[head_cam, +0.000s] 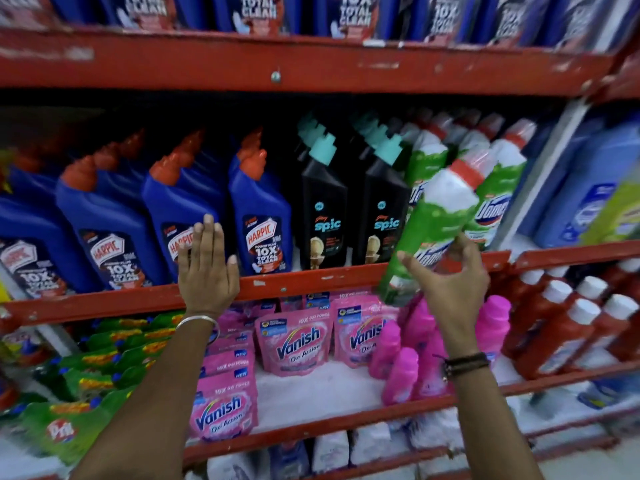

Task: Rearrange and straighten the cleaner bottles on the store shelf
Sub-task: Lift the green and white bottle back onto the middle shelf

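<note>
My right hand (450, 282) grips a green and white Domex bottle (436, 220) with a red cap, tilted to the right in front of the middle shelf's red rail (311, 278). More Domex bottles (498, 188) stand behind it on the shelf. My left hand (207, 268) is open, fingers spread flat against a blue Harpic bottle (173, 209). Other blue Harpic bottles (259, 209) line the left of the shelf. Two rows of black Spic bottles (323, 209) with teal caps stand in the middle.
Pink Vanish pouches (294, 341) and pink bottles (401, 372) fill the shelf below, with red bottles (568, 327) to the right and green packs (104, 368) to the left. Pale blue bottles (588, 188) stand at far right. Blue Harpic bottles (256, 12) stand on the top shelf.
</note>
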Tool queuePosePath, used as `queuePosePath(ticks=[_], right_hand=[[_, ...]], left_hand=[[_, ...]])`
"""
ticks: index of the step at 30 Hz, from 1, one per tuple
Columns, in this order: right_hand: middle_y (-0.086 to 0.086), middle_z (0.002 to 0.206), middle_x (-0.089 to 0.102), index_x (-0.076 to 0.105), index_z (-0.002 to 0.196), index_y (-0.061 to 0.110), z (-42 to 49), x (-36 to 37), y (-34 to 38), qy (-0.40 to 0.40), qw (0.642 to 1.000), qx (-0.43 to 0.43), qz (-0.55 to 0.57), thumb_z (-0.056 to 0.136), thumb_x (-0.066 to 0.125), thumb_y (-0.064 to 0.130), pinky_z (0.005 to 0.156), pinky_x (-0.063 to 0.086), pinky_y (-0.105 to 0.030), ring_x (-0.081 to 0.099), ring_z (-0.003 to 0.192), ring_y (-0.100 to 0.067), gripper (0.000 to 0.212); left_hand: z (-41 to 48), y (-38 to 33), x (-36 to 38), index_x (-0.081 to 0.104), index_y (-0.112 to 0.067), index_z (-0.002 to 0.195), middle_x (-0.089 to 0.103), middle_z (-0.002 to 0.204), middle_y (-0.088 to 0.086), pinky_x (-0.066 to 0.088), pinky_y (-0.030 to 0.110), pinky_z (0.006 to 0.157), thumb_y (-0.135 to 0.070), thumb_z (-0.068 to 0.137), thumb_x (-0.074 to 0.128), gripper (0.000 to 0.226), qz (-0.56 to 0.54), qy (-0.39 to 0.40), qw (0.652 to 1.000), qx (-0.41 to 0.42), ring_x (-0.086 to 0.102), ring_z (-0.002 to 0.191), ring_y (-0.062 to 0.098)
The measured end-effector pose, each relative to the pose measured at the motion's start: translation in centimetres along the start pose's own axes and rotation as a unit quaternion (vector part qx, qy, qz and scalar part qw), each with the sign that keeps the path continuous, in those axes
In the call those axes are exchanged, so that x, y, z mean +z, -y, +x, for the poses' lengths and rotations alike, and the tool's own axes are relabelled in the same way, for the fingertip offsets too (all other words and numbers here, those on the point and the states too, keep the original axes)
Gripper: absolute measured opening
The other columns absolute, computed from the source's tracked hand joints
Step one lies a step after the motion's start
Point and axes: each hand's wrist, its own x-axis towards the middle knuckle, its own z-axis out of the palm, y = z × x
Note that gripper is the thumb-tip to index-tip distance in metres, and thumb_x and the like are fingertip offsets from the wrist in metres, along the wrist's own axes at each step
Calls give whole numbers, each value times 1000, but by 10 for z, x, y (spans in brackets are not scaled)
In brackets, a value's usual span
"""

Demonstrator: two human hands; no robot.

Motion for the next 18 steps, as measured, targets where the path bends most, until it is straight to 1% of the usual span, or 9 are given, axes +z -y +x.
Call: queuePosePath(ticks=[3, 5, 7, 9, 10, 12, 14, 16, 18], right_hand=[[-13, 114, 67, 56, 125, 7, 42, -5, 11, -38, 999, -11, -18, 58, 87, 44, 83, 48, -25, 62, 98, -21, 82], [-12, 124, 63, 53, 130, 6, 67, -4, 12, -43, 999, -6, -19, 60, 86, 46, 95, 48, -33, 59, 110, -23, 87], [-14, 127, 61, 52, 130, 6, 87, 0, 7, -37, 999, -1, -29, 60, 83, 51, 98, 47, -44, 57, 115, -26, 89], [-14, 128, 60, 50, 132, 4, 101, 6, 1, -27, 998, 7, -51, 63, 83, 48, 99, 46, -44, 55, 116, -27, 88], [-12, 124, 61, 49, 132, 4, 105, 10, -6, -20, 998, 11, -61, 63, 82, 50, 97, 47, -42, 56, 113, -26, 90], [-9, 104, 60, 51, 130, 4, 109, 17, -18, -3, 997, 15, -72, 58, 78, 60, 85, 47, -37, 54, 97, -22, 95], [-10, 95, 58, 53, 126, 4, 110, 22, -33, 9, 996, 22, -89, 56, 76, 63, 77, 46, -38, 47, 87, -19, 94], [-9, 99, 62, 52, 127, 4, 109, 25, -40, 9, 994, 30, -103, 58, 78, 59, 78, 49, -39, 51, 88, -19, 92], [-12, 110, 65, 52, 125, 4, 108, 27, -43, 7, 994, 19, -108, 65, 83, 44, 85, 52, -45, 59, 97, -27, 79]], left_hand=[[-1, 0, 1, 11, -5, 153, 3, 161, 4, 0, 36, 120, -28, 99, 30, 62, -4, 2, 1000, -4, 4, 149, 18], [-1, 0, 1, 13, -5, 153, 5, 161, 4, 2, 37, 120, -28, 99, 30, 61, -1, 0, 1000, -3, 6, 149, 18], [0, 1, 3, 14, -4, 153, 7, 161, 5, 4, 37, 120, -29, 99, 30, 61, 0, 4, 1000, -3, 7, 149, 19], [0, 1, 3, 14, -5, 153, 7, 161, 5, 5, 38, 120, -29, 99, 30, 61, -4, 3, 1000, -2, 8, 148, 19], [0, 1, 4, 14, -5, 153, 7, 161, 5, 5, 38, 120, -29, 99, 30, 61, -7, 2, 1000, -2, 8, 148, 19], [0, 1, 3, 13, -6, 153, 7, 161, 5, 5, 38, 120, -29, 98, 31, 62, -8, 1, 1000, -1, 8, 149, 19], [-1, 1, 4, 12, -6, 153, 7, 161, 4, 4, 37, 120, -28, 97, 32, 63, -10, -2, 1000, 1, 7, 149, 19], [-1, 2, 5, 13, -6, 153, 7, 161, 5, 4, 38, 120, -28, 97, 32, 63, -8, -7, 1000, 3, 7, 149, 19], [0, 2, 6, 13, -5, 153, 8, 161, 5, 3, 38, 121, -27, 97, 32, 63, -4, -10, 1000, 6, 7, 149, 19]])
